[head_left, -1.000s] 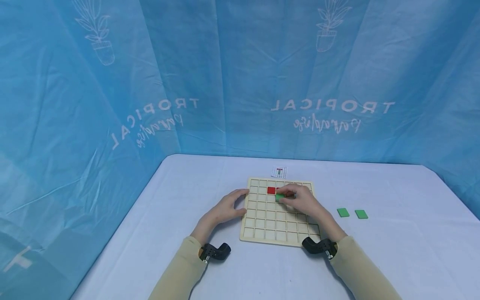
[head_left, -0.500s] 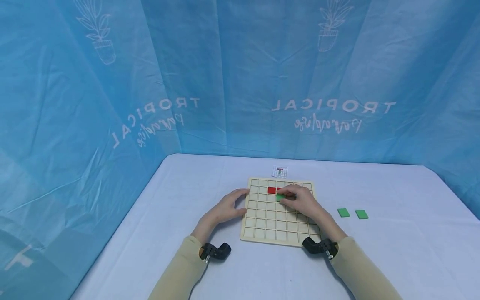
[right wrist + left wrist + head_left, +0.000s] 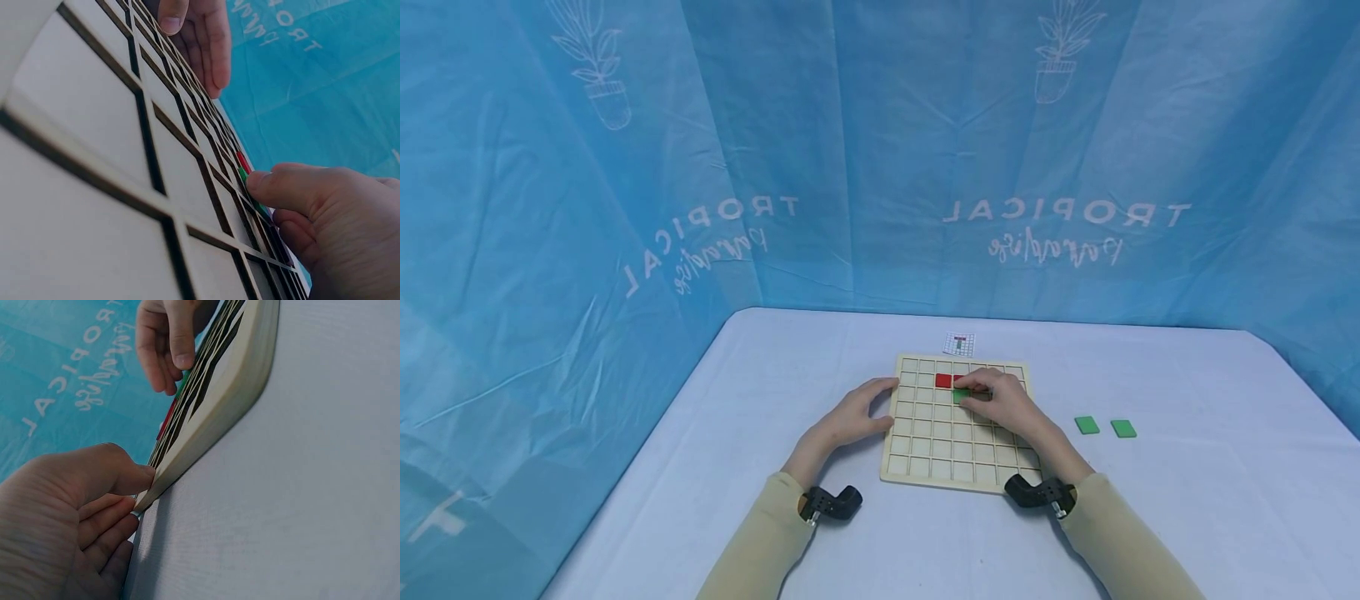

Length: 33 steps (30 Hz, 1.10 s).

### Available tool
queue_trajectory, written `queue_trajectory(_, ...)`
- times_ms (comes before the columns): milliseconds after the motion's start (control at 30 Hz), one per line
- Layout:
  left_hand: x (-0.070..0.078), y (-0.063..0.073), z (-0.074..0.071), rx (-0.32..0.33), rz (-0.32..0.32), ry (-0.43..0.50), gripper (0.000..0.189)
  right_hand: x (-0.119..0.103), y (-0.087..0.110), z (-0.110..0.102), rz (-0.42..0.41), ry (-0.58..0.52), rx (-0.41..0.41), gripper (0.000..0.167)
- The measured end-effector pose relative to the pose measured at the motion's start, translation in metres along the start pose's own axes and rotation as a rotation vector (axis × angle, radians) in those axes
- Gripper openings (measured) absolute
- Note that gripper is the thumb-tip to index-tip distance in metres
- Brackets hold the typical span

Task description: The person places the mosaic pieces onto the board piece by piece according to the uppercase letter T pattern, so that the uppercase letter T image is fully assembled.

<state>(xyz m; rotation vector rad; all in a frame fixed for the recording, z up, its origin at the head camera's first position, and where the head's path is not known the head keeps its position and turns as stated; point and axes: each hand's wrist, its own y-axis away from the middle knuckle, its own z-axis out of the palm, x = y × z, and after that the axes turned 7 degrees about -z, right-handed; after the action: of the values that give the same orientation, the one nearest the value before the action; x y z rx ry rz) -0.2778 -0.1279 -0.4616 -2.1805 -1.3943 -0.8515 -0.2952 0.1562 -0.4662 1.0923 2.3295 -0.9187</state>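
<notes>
A pale wooden grid board point(image 3: 925, 481) lies flat on the table. My right hand point(image 3: 1003, 404) pinches a green square tile point(image 3: 960, 396) at a cell in its upper middle; the right wrist view shows the thumb point(image 3: 265, 182) against the tile. Just beyond it sits a red square tile point(image 3: 943, 380) in a cell, and more red to its right is partly covered by my fingers. At the board's left edge, my left hand point(image 3: 847, 415) touches the rim with its thumb and fingertips, fingers spread. In the left wrist view the thumb point(image 3: 134, 478) meets the board's side.
Two loose green tiles point(image 3: 1086, 425) lie on the white tablecloth point(image 3: 1210, 492) right of the board. Behind the board is a small printed grid card point(image 3: 959, 344) with a red and green T shape. A blue curtain point(image 3: 895, 158) hangs around the table's back and left.
The green tile has shifted very slightly and now looks lined up with its cell, right hand still at it. My left hand stays at the board's edge.
</notes>
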Motion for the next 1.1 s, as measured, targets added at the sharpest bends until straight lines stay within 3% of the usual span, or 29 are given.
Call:
queue_trajectory(267,-0.001,-0.001,0.001,0.003,-0.014,-0.017,0.065,0.001,0.0,-0.001,0.009,-0.016,-0.006,0.026)
queue_trajectory(600,-0.001,-0.002,0.003,0.003,-0.014,-0.012,0.065,-0.011,-0.007,-0.016,0.078,-0.214,0.078,0.032)
queue_trajectory(767,-0.002,-0.002,0.004,0.002,-0.023,-0.013,0.065,-0.019,-0.008,-0.028,0.112,-0.256,0.093,0.033)
queue_trajectory(933,-0.002,-0.002,0.003,0.003,-0.025,-0.018,0.065,-0.033,-0.005,-0.049,0.116,-0.248,0.112,0.033)
queue_trajectory(1100,-0.003,-0.002,0.003,0.007,-0.033,-0.028,0.065,-0.03,0.002,-0.071,0.082,-0.173,0.134,0.034)
